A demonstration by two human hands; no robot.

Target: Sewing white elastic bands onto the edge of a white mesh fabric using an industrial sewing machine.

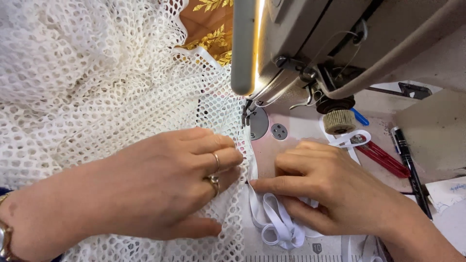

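Observation:
White open-mesh lace fabric [87, 82] covers the left half of the sewing table. My left hand [160, 184], with two rings, lies flat on its edge and presses it down near the needle area. My right hand [325, 189] rests on a loose pile of white elastic band [279, 225], its forefinger pointing left onto the band beside the lace edge. The presser foot [247, 115] of the grey sewing machine [310, 43] stands just beyond both hands, with the lace edge under it.
A round metal needle plate [259, 123] sits beside the presser foot. Red scissors [386, 157] and a black pen [410, 167] lie to the right, with paper [449, 191] beyond. Brown cloth with gold leaf embroidery [213, 29] shows at the top. A ruler scale [291, 258] runs along the table's front edge.

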